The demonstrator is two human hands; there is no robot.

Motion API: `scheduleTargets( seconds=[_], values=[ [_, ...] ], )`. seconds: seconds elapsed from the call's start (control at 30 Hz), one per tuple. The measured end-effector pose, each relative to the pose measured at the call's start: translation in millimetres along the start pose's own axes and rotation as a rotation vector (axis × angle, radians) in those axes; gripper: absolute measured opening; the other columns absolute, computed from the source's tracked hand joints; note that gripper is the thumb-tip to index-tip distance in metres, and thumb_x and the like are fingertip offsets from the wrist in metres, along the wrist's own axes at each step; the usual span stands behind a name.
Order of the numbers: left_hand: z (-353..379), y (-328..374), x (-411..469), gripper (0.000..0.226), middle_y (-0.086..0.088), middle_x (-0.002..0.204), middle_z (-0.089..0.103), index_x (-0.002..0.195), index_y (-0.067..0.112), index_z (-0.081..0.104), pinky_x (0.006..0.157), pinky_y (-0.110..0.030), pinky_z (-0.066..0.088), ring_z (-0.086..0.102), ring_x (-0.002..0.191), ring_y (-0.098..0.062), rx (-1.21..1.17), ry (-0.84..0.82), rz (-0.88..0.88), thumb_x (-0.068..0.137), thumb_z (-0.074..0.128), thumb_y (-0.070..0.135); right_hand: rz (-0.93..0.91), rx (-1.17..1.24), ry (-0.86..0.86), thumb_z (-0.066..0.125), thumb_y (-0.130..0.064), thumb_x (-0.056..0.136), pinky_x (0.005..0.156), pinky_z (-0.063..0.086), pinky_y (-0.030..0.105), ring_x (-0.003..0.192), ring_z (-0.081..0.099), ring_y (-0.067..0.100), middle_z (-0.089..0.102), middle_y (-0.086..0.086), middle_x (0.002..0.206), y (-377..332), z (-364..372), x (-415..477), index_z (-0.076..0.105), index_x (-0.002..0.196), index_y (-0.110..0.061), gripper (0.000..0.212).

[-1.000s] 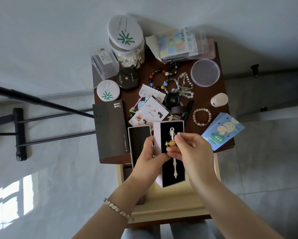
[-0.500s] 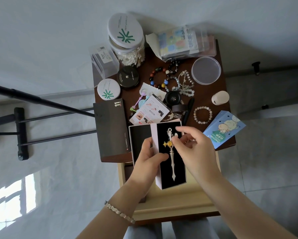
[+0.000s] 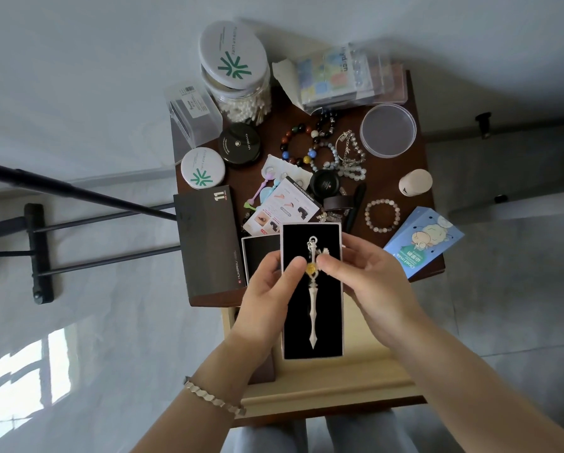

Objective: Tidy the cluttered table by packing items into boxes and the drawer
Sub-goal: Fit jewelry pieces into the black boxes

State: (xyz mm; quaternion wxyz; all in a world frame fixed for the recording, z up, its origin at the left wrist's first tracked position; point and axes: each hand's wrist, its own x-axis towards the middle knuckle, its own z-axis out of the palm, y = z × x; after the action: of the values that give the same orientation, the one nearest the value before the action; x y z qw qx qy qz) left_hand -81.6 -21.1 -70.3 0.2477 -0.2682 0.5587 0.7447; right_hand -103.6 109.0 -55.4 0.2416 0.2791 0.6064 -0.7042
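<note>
A white box with a black lining (image 3: 326, 322) is held over the open pale wooden drawer (image 3: 332, 384). A silver sword-shaped pendant with a gold centre (image 3: 313, 308) lies flat in the lining. My left hand (image 3: 267, 289) grips the box's left side, its thumb pressing beside the gold centre. My right hand (image 3: 368, 282) holds the right side, its thumb on the pendant's crossguard. The box's black lid (image 3: 261, 253) lies just behind my left hand on the dark wooden table (image 3: 414, 178).
On the table lie bead bracelets (image 3: 298, 147), a pale bracelet (image 3: 382, 214), a cotton swab jar (image 3: 238, 83), black compacts (image 3: 239, 146), a clear round lid (image 3: 387, 129), a blue carton (image 3: 422, 241), a long dark box (image 3: 208, 240) and leaflets (image 3: 285, 210). A black stand (image 3: 38, 253) is at left.
The pendant went from being held up by my right hand to lying flat in the box. The box turned square to me and both thumbs now press on the pendant.
</note>
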Motion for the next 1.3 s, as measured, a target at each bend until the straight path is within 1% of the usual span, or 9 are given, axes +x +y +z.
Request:
scheduleTargets(
  seconds=[0.13,0.33,0.5,0.67,0.83,0.93,1.0,1.17,1.3],
  values=[
    [4,-1,-1,0.012,0.013,0.068,0.069,0.098,0.011,0.058,0.063,-0.011,0.048,0.064,0.069,0.001,0.155,0.029,0.089,0.091,0.05,0.016,-0.085,-0.057,0.072,0.073,-0.004,0.073,0.065,0.052,0.016,0.077,0.068,0.005,0.074,-0.007,0.082,3,-1,1,0.069,0.089,-0.026,0.027],
    [3,-1,5,0.012,0.001,0.077,0.066,0.096,0.013,0.061,0.071,-0.027,0.049,0.062,0.075,-0.014,0.319,0.155,0.124,0.091,0.056,0.023,-0.001,-0.034,0.014,0.066,-0.006,0.082,0.067,0.053,0.014,0.081,0.068,0.003,0.074,-0.008,0.086,6,0,-2,0.067,0.094,-0.028,0.025],
    [-3,5,5,0.012,-0.006,0.082,0.065,0.094,0.013,0.063,0.081,-0.037,0.049,0.062,0.081,-0.021,0.229,0.087,-0.075,0.091,0.056,0.022,-0.048,-0.108,0.009,0.065,-0.001,0.081,0.063,0.051,0.011,0.074,0.069,0.002,0.074,-0.011,0.076,2,2,-1,0.067,0.086,-0.032,0.031],
    [-18,12,4,0.051,-0.017,0.084,0.058,0.098,-0.007,0.058,0.072,-0.042,0.043,0.056,0.078,-0.03,0.177,0.062,-0.108,0.071,0.061,0.036,-0.023,-0.116,-0.033,0.066,0.001,0.079,0.065,0.054,0.015,0.07,0.069,0.003,0.073,-0.01,0.073,6,13,3,0.067,0.084,-0.03,0.031],
    [-37,14,-1,0.056,-0.019,0.085,0.058,0.098,-0.012,0.056,0.071,-0.042,0.041,0.054,0.077,-0.031,0.174,0.101,-0.125,0.072,0.064,0.037,0.124,-0.16,-0.127,0.065,-0.011,0.083,0.065,0.051,0.015,0.074,0.068,0.004,0.072,-0.003,0.09,9,24,7,0.066,0.106,-0.019,0.025],
    [-44,9,-2,0.032,-0.015,0.078,0.064,0.087,-0.003,0.062,0.064,-0.032,0.048,0.062,0.072,-0.027,0.104,0.261,-0.179,0.085,0.064,0.029,0.061,-0.301,-0.08,0.064,-0.021,0.085,0.062,0.048,0.006,0.078,0.063,-0.002,0.064,-0.009,0.096,15,34,1,0.051,0.111,-0.029,0.031],
    [-47,9,-4,0.025,-0.014,0.088,0.069,0.096,0.003,0.063,0.066,-0.032,0.052,0.066,0.078,-0.026,0.015,0.326,-0.25,0.091,0.058,0.027,0.044,-0.367,-0.098,0.066,-0.019,0.084,0.064,0.049,0.008,0.086,0.062,0.002,0.061,-0.007,0.102,20,43,-7,0.048,0.117,-0.03,0.039],
    [-53,9,-10,0.027,-0.015,0.097,0.069,0.107,0.005,0.058,0.061,-0.032,0.053,0.066,0.082,-0.026,-0.091,0.406,-0.252,0.093,0.053,0.028,-0.344,-0.816,-0.031,0.067,-0.02,0.081,0.075,0.041,0.005,0.091,0.055,0.001,0.058,-0.012,0.099,33,53,-25,0.061,0.09,-0.028,0.013],
    [-56,4,-13,0.026,-0.023,0.103,0.065,0.097,0.005,0.055,0.086,-0.053,0.052,0.064,0.097,-0.037,-0.025,0.485,-0.146,0.088,0.061,0.029,-0.311,-1.047,-0.007,0.058,-0.031,0.088,0.072,0.042,0.013,0.092,0.052,0.004,0.054,-0.01,0.113,35,62,-30,0.069,0.095,-0.02,0.017]
  ],
)
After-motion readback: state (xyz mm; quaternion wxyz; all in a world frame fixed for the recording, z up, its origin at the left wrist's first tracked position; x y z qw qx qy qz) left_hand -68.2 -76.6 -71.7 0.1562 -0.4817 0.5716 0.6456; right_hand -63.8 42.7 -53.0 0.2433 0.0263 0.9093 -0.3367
